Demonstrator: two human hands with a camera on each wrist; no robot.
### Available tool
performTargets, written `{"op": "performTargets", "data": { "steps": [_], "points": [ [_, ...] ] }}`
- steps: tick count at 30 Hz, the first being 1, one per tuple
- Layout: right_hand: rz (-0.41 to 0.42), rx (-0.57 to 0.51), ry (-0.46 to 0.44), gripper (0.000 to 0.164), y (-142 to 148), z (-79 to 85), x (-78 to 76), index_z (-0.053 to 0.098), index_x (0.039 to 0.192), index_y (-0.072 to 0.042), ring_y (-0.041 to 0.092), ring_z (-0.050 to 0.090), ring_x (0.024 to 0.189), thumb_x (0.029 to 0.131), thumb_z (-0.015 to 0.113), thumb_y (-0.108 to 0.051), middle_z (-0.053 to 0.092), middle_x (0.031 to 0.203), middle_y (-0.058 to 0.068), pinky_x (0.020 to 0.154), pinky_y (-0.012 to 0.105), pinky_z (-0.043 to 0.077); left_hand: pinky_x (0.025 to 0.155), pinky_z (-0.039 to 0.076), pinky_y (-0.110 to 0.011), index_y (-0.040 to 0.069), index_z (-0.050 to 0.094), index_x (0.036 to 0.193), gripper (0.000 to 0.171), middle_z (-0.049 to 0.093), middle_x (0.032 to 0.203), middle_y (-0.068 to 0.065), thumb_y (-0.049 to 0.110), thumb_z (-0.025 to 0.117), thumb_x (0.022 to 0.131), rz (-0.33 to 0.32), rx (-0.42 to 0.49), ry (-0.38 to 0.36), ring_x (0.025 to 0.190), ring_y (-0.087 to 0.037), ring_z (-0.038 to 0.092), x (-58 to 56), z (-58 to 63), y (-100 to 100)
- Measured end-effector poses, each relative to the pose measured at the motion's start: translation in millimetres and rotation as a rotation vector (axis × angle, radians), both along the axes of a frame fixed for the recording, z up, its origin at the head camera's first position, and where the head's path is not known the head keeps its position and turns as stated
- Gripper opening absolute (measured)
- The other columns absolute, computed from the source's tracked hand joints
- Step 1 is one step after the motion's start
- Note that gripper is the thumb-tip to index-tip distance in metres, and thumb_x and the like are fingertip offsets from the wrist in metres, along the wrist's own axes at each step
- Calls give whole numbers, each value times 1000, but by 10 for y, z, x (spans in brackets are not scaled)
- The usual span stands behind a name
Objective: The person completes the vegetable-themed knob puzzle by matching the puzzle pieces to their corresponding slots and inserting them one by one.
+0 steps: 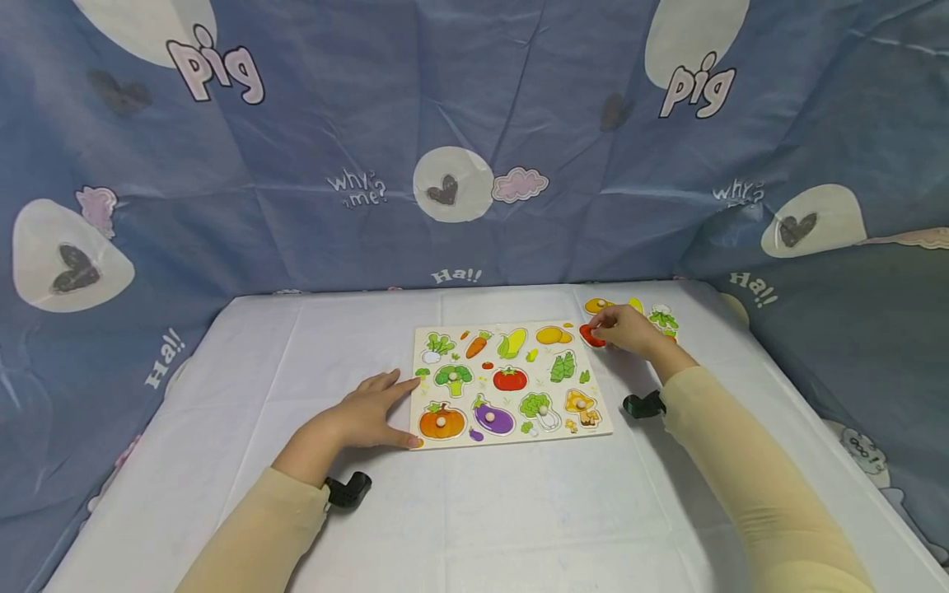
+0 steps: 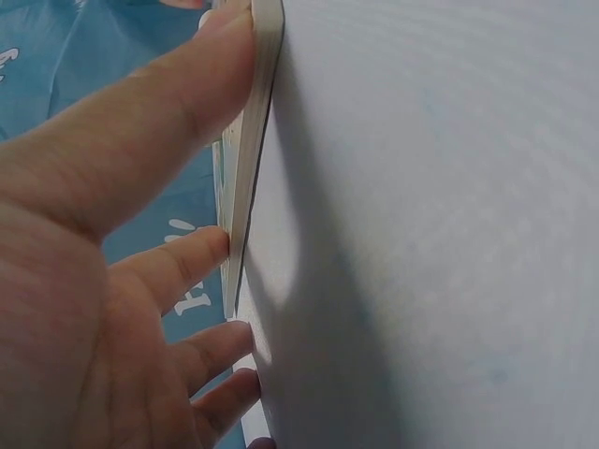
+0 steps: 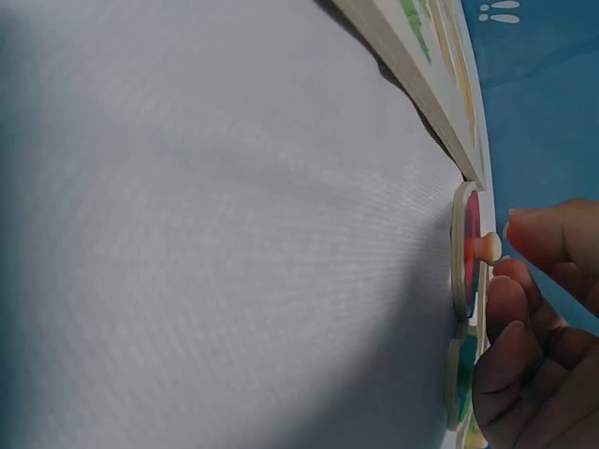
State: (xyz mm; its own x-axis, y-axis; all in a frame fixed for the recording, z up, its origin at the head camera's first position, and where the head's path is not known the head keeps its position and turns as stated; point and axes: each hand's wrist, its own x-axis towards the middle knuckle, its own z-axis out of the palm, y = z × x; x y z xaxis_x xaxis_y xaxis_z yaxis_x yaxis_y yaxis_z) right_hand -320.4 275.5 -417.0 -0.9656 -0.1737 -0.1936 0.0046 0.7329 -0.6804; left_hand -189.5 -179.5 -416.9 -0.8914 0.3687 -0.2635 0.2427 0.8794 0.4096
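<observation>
A wooden vegetable puzzle board [image 1: 544,375] lies on the white table. At its left edge is my left hand [image 1: 368,412], thumb pressed on the near corner and other fingers spread along the side; the left wrist view shows the thumb [image 2: 211,79] over the board's edge. My right hand [image 1: 626,329] is beyond the far right corner, at a red tomato puzzle piece [image 1: 591,334]. In the right wrist view this piece [image 3: 472,271] lies flat, its knob [image 3: 488,247] in plain sight, with thumb and index fingertips right at the knob's top and a gap between them.
Behind the right hand lie more loose pieces: a potato piece [image 1: 596,305], a yellow piece [image 1: 636,305] and a leafy green piece [image 1: 662,318]. Knobbed pieces such as the pumpkin [image 1: 441,422] and eggplant [image 1: 493,417] sit in the board. A blue printed cloth [image 1: 356,239] hangs behind the table.
</observation>
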Motion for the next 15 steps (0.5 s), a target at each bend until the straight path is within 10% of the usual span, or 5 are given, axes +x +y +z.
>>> {"op": "performTargets", "data": {
  "steps": [15],
  "points": [
    [11,61,43,18,-24,-114,-75,68,111,-1,22,52,81,95,65,-9,59,96,11,66,28,46,112,22,-71,19,38,156,104,21,163,-21,57,84,71,6,11,-4,148,-47,17,14,16,3]
  ]
}}
